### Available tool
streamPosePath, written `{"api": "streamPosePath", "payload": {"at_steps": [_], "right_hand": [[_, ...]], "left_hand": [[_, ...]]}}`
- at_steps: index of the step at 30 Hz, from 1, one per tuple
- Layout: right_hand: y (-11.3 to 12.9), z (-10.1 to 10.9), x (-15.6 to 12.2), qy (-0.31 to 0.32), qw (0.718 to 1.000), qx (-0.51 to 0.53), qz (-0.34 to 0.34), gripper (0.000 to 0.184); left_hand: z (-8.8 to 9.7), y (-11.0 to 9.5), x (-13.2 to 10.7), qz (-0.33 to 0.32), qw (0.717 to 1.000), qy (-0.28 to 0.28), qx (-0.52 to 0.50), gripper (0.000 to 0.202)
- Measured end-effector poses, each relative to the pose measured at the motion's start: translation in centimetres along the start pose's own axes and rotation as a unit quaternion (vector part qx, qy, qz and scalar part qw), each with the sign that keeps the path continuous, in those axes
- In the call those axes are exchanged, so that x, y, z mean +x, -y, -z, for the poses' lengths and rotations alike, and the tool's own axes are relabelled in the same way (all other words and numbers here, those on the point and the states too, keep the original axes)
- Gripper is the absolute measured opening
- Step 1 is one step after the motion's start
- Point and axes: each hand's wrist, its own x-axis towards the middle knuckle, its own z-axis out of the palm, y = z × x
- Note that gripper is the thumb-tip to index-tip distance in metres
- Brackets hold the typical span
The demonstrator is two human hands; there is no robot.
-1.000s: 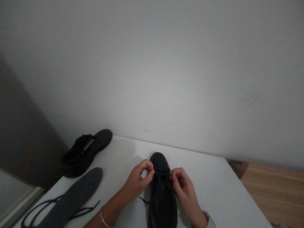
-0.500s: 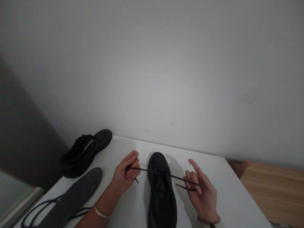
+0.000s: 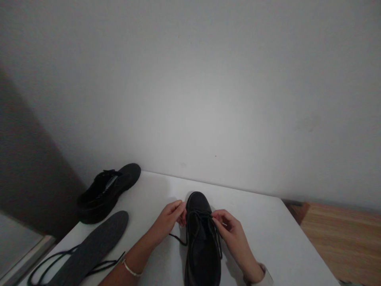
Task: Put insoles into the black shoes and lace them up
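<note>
A black lace-up shoe (image 3: pixel 195 202) stands upright on the white table, toe towards the wall. A dark shoelace (image 3: pixel 178 239) crosses its front eyelets, with one end trailing off the left side and another strand hanging down the right. My right hand (image 3: pixel 230 228) pinches the lace between thumb and fingertips at the right-hand eyelets. At the shoe's left edge, my left hand (image 3: pixel 171 216) has its fingers closed together, touching or very close to the upper. What lies between those left fingertips is hidden.
A second black shoe (image 3: pixel 110 192) sits at the table's back left corner. Nearer lies a dark grey insole (image 3: pixel 98 242) across a loose black lace (image 3: pixel 44 264). The white table (image 3: pixel 285 246) meets a pale wall behind; a wooden surface (image 3: pixel 342 238) is to the right.
Both hands have come inward to the shoe. The lace, stretched between them before, is now slack, with its left end hanging free of my left hand. My right index finger has bent into a pinch.
</note>
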Motion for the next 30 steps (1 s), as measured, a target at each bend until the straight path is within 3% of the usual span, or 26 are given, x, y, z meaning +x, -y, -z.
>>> {"api": "streamPosePath", "payload": {"at_steps": [9, 17, 20, 24, 30], "right_hand": [[-0.2, -0.8, -0.6, -0.004, 0.997, -0.054, 0.056, 0.030], [-0.2, -1.2, -1.1, -0.018, 0.992, -0.063, 0.105, 0.024], [0.2, -1.1, -1.2, -0.027, 0.997, -0.014, 0.076, 0.028], [1.1, -0.6, -1.1, 0.006, 0.996, 0.091, 0.009, 0.031], [1.8, 0.2, -1.1, 0.024, 0.964, 0.263, -0.027, 0.034]], "left_hand": [[-0.8, 0.7, 0.1, -0.007, 0.998, 0.007, 0.059, 0.031], [-1.3, -0.1, -1.0, -0.092, 0.986, -0.044, 0.134, 0.008], [-1.6, -0.6, -1.4, -0.100, 0.987, -0.040, 0.123, 0.004], [-1.7, -0.9, -1.3, -0.077, 0.995, -0.027, 0.064, 0.009], [-0.9, -1.0, -0.7, -0.037, 0.993, -0.030, -0.104, 0.025]]}}
